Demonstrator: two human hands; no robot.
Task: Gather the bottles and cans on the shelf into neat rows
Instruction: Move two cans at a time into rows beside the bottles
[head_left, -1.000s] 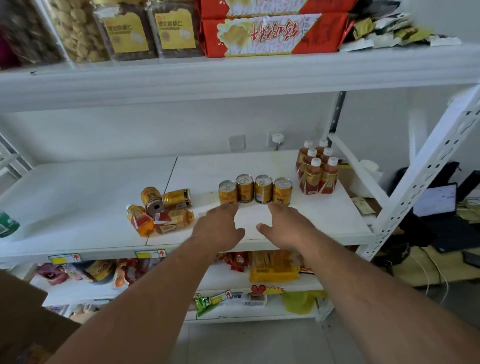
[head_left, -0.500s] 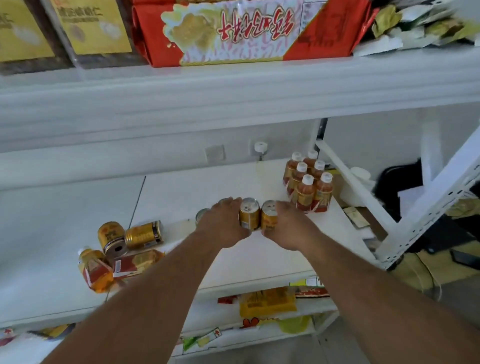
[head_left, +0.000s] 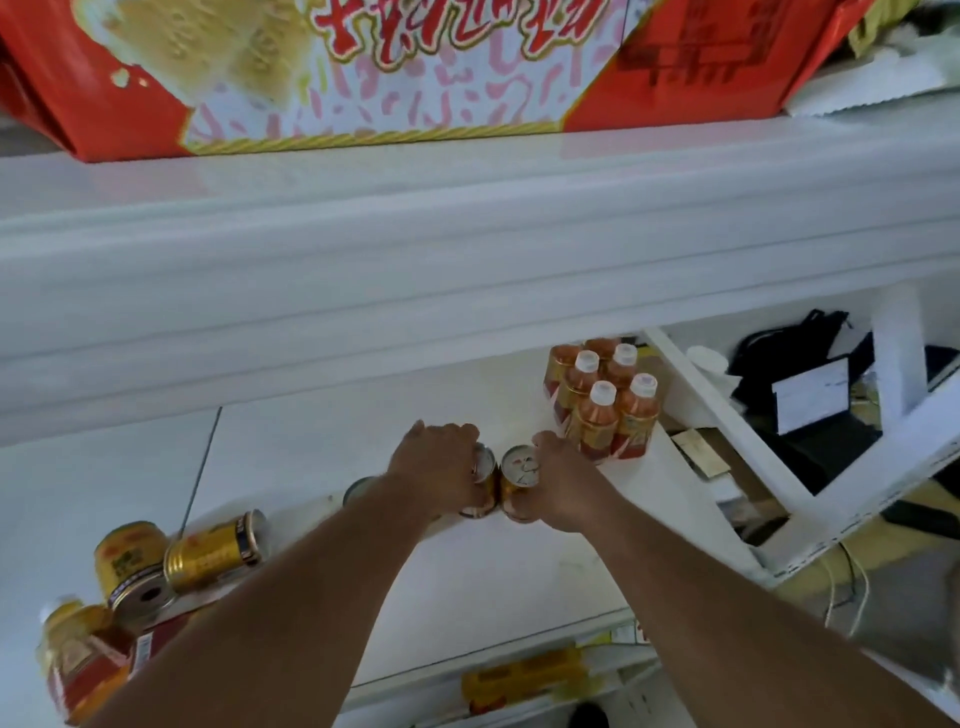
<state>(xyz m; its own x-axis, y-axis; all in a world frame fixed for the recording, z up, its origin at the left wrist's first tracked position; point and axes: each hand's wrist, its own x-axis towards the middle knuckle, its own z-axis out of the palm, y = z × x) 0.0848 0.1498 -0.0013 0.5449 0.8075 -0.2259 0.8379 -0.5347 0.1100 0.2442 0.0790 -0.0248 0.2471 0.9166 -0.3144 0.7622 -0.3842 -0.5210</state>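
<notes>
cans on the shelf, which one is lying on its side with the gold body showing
The gold can at the left, lying on its side beside the fallen bottle. The cans between the hands stand upright.

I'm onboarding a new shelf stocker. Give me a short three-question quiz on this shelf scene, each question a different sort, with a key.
1. True or false: the bottles by the right hand lie on their sides.
2. Multiple choice: the left hand has its grip on A) an upright can, B) a bottle, C) the red box.
3. Fill in: the tipped gold can lies to the ___ of both hands.

Key: 1 false; 2 A; 3 left
</notes>
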